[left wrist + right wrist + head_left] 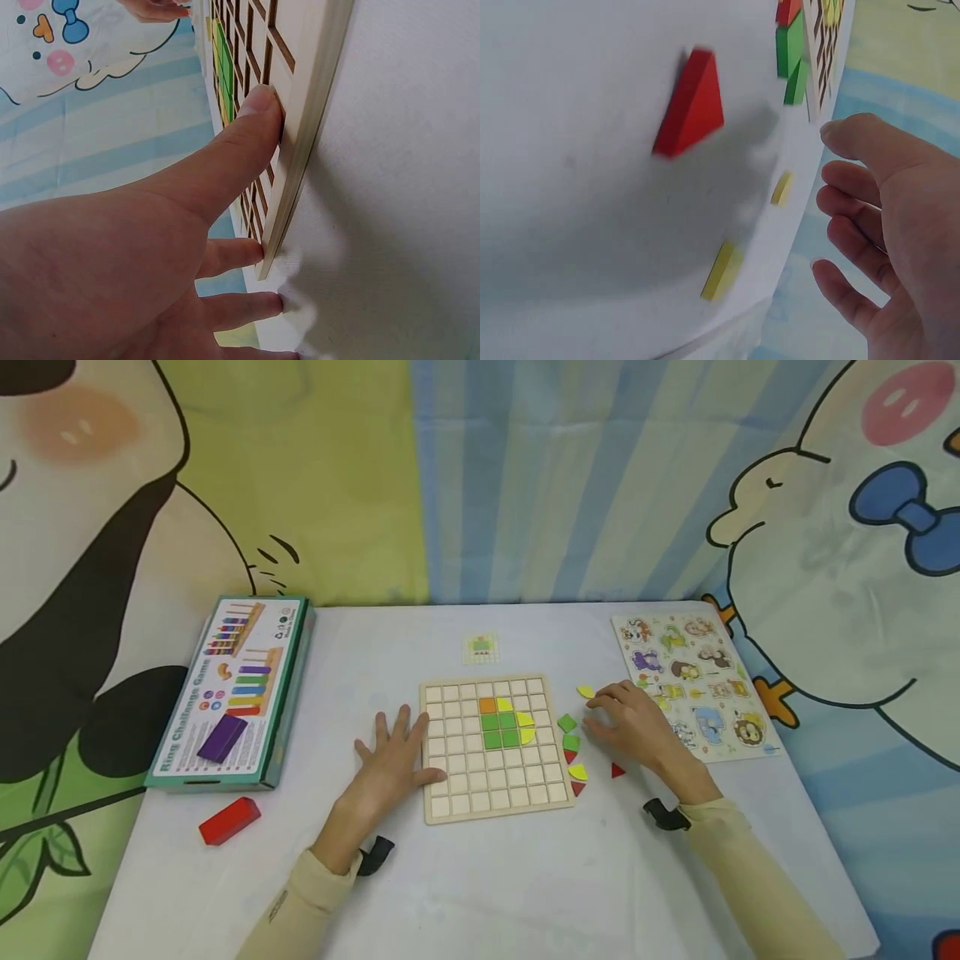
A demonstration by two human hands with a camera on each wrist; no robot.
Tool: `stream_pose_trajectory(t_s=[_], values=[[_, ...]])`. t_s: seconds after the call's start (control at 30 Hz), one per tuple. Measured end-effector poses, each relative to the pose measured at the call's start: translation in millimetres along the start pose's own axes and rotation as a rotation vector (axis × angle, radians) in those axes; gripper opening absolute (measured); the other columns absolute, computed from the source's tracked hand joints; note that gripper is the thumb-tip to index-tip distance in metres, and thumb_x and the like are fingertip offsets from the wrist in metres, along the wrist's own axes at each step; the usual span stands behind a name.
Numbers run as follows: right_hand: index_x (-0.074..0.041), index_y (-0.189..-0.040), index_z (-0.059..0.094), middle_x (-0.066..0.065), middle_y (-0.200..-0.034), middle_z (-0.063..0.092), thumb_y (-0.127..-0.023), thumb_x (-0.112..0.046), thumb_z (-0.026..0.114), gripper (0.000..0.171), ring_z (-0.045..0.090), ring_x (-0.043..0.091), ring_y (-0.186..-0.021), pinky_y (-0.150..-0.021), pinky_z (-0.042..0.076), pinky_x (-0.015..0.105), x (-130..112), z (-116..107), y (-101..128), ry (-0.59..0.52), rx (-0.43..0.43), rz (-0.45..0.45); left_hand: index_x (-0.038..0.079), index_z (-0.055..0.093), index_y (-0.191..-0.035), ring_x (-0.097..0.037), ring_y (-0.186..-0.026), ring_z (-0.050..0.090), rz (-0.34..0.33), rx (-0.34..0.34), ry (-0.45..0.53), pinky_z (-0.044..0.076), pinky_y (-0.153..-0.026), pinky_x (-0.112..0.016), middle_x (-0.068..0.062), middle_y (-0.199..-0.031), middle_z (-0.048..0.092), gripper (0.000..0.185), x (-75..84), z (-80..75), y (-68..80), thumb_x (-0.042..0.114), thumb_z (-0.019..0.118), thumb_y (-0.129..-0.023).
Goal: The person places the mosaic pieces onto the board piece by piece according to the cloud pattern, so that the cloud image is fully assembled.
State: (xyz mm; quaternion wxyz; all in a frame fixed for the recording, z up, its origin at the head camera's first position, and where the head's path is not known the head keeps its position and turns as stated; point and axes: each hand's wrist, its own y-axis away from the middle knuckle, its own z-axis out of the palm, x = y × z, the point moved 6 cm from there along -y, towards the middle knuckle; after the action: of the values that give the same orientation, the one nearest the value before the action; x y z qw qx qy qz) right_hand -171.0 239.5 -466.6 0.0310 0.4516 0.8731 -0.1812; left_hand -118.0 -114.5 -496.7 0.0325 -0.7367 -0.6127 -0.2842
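Observation:
A wooden grid board (491, 793) lies mid-table and holds an orange tile (487, 704), green squares (500, 731) and yellow curved tiles (525, 720). My left hand (393, 760) lies flat on the table at the board's left edge. In the left wrist view its thumb (255, 112) presses on the board's rim (311, 112). My right hand (630, 722) hovers just right of the board with relaxed fingers (855, 187) and holds nothing. It is nearest a loose yellow piece (585, 692). A red triangle (692, 105) lies nearby on the table.
Loose green (567, 723), yellow (577, 772) and red (577, 788) pieces line the board's right edge. A game box (232, 689) with a purple block (222, 737) sits left, with a red block (229, 820) in front. An animal puzzle (693, 685) lies right, and a pattern card (481, 648) lies behind the board.

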Motion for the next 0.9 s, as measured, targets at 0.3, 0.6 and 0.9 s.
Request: stream_pose_trajectory(t_s=[0.3, 0.6, 0.9], values=[[-0.002, -0.101, 0.077, 0.015, -0.106, 0.071, -0.082, -0.018, 0.085, 0.026, 0.061, 0.032, -0.099, -0.087, 0.052, 0.049, 26.6, -5.3, 6.3, 0.047, -0.035, 0.096, 0.006, 0.021, -0.162, -0.061, -0.149, -0.003, -0.003, -0.004, 0.003, 0.010, -0.101, -0.089, -0.028, -0.168, 0.007, 0.102, 1.1, 2.2, 0.4, 0.046, 0.076, -0.086], [-0.003, -0.105, 0.077, 0.016, -0.110, 0.070, -0.081, -0.024, 0.087, 0.033, 0.060, 0.034, -0.105, -0.093, 0.050, 0.053, 39.2, -14.0, 34.9, 0.029, -0.091, 0.203, 0.005, 0.020, -0.162, -0.061, -0.149, -0.004, -0.002, -0.007, 0.006, 0.008, -0.101, -0.089, -0.028, -0.168, 0.007, 0.101, 0.9, -0.5, -1.0, 0.045, 0.076, -0.087], [-0.003, -0.103, 0.077, 0.015, -0.107, 0.071, -0.081, -0.024, 0.086, 0.032, 0.059, 0.033, -0.105, -0.093, 0.049, 0.054, 44.8, -12.8, 44.5, 0.042, -0.095, 0.211, 0.006, 0.021, -0.162, -0.061, -0.149, -0.004, -0.003, -0.012, 0.017, 0.007, -0.101, -0.089, -0.028, -0.168, 0.006, 0.102, 0.8, -0.3, -1.0, 0.046, 0.076, -0.087]])
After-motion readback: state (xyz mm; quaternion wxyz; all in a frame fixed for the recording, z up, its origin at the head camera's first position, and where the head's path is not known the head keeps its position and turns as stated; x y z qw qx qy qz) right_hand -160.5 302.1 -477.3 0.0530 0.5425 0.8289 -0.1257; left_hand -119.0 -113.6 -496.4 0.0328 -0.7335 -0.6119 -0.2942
